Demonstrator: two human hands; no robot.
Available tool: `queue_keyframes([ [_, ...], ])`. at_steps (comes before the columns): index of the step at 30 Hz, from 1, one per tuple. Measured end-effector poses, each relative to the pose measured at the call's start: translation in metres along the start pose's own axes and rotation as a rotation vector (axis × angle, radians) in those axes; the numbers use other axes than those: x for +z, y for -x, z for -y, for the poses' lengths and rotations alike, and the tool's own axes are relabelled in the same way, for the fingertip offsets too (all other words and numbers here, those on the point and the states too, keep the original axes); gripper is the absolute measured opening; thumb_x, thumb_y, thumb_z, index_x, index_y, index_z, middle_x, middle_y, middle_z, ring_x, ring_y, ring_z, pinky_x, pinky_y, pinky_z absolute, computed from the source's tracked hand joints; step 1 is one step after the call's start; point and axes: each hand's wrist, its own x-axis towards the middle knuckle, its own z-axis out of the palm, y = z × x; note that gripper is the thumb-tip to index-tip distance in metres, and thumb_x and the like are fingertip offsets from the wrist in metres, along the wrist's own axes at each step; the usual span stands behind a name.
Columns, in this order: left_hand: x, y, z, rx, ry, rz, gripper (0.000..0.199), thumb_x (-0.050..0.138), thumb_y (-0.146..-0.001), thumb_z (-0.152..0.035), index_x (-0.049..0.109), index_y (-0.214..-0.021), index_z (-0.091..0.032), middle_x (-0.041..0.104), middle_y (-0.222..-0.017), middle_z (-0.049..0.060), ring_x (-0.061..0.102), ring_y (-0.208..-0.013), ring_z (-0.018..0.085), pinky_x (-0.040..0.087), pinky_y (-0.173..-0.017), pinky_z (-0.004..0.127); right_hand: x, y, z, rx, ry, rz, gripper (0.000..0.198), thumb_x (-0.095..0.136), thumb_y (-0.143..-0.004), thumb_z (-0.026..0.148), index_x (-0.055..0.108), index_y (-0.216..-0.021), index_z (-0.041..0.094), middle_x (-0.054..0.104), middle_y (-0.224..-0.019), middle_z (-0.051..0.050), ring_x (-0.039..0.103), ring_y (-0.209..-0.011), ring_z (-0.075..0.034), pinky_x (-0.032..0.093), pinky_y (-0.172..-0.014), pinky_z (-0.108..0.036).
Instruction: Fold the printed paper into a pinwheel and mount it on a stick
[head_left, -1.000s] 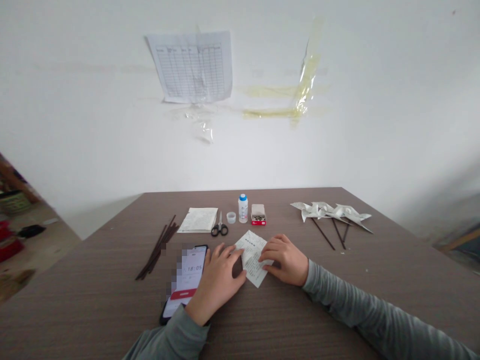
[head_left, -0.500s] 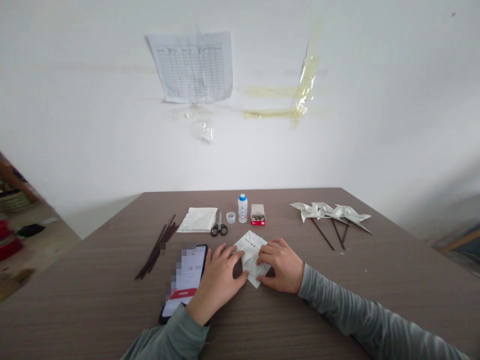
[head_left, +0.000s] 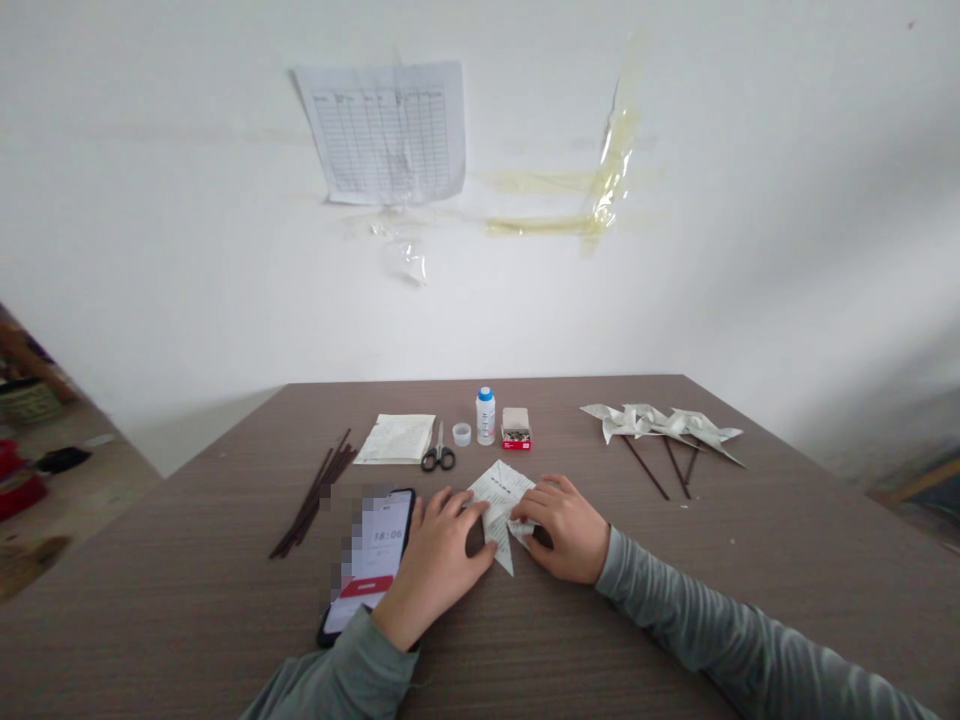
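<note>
A printed sheet of paper (head_left: 496,488) lies on the table between my hands, one corner pointing away from me and a slit showing on its near side. My left hand (head_left: 441,550) rests at the sheet's left edge with fingers spread, thumb and fingertips pressing it down. At the right, my right hand (head_left: 566,530) has its fingers closed on a flap of the sheet, which is lifted and bent over. Part of that flap is hidden under the fingers.
A phone (head_left: 375,545) lies beside my left hand, with dark sticks (head_left: 311,500) farther left. Behind the sheet are folded paper (head_left: 396,440), scissors (head_left: 439,457), a small cup (head_left: 461,434), a blue-capped bottle (head_left: 486,418) and a red box (head_left: 516,430). Paper pinwheels (head_left: 649,422) lie at right.
My right fingers have lifted the sheet's right near flap and bent it, so a gap shows at the slit. The left hand has stayed in place.
</note>
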Motion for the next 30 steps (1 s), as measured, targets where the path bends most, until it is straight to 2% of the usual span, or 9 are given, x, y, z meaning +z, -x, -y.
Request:
queue_keyframes([
  [4, 0.000, -0.001, -0.002, -0.002, -0.010, -0.006, 0.052, 0.089, -0.109, -0.037, 0.092, -0.161, -0.031, 0.083, -0.181, 0.016, 0.064, -0.181, 0.053, 0.046, -0.155, 0.081, 0.011, 0.000, -0.010, 0.005, 0.021, -0.006, 0.049, 0.080, -0.083, 0.008, 0.094, -0.120, 0.036, 0.100, -0.126, -0.006, 0.093, -0.127, -0.039, 0.054, -0.147, -0.062],
  [6, 0.001, -0.001, -0.002, 0.001, -0.008, -0.020, 0.051, 0.090, -0.108, -0.038, 0.093, -0.158, -0.031, 0.085, -0.179, 0.016, 0.066, -0.179, 0.053, 0.047, -0.154, 0.082, 0.013, 0.000, -0.013, -0.003, 0.022, -0.014, 0.051, 0.078, -0.081, 0.005, 0.095, -0.118, 0.036, 0.100, -0.123, -0.005, 0.093, -0.126, -0.038, 0.055, -0.147, -0.062],
  [9, 0.001, -0.001, -0.002, 0.002, -0.004, -0.023, 0.050, 0.089, -0.108, -0.039, 0.094, -0.157, -0.032, 0.085, -0.179, 0.016, 0.066, -0.178, 0.054, 0.046, -0.154, 0.084, 0.011, 0.001, -0.015, -0.014, -0.001, -0.039, 0.040, 0.081, -0.085, 0.006, 0.094, -0.108, 0.036, 0.100, -0.116, -0.003, 0.094, -0.121, -0.036, 0.057, -0.145, -0.061],
  [13, -0.001, -0.001, -0.003, -0.003, 0.001, -0.021, 0.051, 0.090, -0.107, -0.039, 0.094, -0.158, -0.033, 0.085, -0.179, 0.015, 0.066, -0.179, 0.053, 0.046, -0.155, 0.082, 0.003, 0.002, -0.015, -0.026, -0.069, -0.069, 0.020, 0.086, -0.101, 0.016, 0.093, -0.102, 0.035, 0.099, -0.115, -0.003, 0.095, -0.117, -0.034, 0.064, -0.138, -0.061],
  [17, -0.003, -0.001, -0.005, -0.009, 0.009, -0.022, 0.049, 0.091, -0.108, -0.038, 0.095, -0.156, -0.031, 0.086, -0.177, 0.016, 0.066, -0.179, 0.054, 0.046, -0.155, 0.083, 0.002, 0.003, -0.019, 0.005, -0.122, -0.090, 0.017, 0.083, -0.112, 0.023, 0.092, -0.101, 0.033, 0.097, -0.110, -0.006, 0.093, -0.110, -0.032, 0.067, -0.132, -0.058],
  [21, -0.005, -0.002, -0.008, -0.014, -0.002, -0.012, 0.046, 0.091, -0.109, -0.039, 0.095, -0.154, -0.029, 0.085, -0.177, 0.017, 0.066, -0.179, 0.052, 0.044, -0.156, 0.081, 0.011, 0.002, -0.023, 0.001, -0.138, -0.103, 0.017, 0.082, -0.113, 0.023, 0.094, -0.105, 0.031, 0.098, -0.112, -0.008, 0.094, -0.113, -0.034, 0.071, -0.126, -0.060],
  [24, -0.006, -0.001, -0.011, -0.016, -0.014, -0.008, 0.046, 0.093, -0.109, -0.037, 0.094, -0.154, -0.028, 0.085, -0.177, 0.018, 0.067, -0.178, 0.051, 0.046, -0.156, 0.079, 0.018, 0.001, -0.024, 0.030, -0.141, -0.133, 0.017, 0.082, -0.112, 0.021, 0.096, -0.114, 0.032, 0.099, -0.115, -0.008, 0.095, -0.119, -0.036, 0.070, -0.130, -0.066],
  [27, -0.006, -0.001, -0.011, -0.015, -0.013, -0.008, 0.046, 0.093, -0.108, -0.037, 0.094, -0.154, -0.028, 0.085, -0.176, 0.018, 0.068, -0.177, 0.051, 0.048, -0.154, 0.079, 0.022, 0.000, -0.024, 0.088, -0.140, -0.175, 0.021, 0.087, -0.107, 0.020, 0.093, -0.123, 0.033, 0.097, -0.107, -0.005, 0.095, -0.112, -0.035, 0.068, -0.135, -0.069],
  [30, -0.006, -0.001, -0.011, -0.016, -0.002, -0.013, 0.048, 0.094, -0.107, -0.036, 0.094, -0.155, -0.027, 0.085, -0.175, 0.019, 0.068, -0.177, 0.052, 0.047, -0.154, 0.080, 0.022, -0.001, -0.023, 0.133, -0.123, -0.185, 0.018, 0.089, -0.107, 0.022, 0.089, -0.120, 0.034, 0.095, -0.102, -0.004, 0.095, -0.108, -0.035, 0.064, -0.140, -0.069],
])
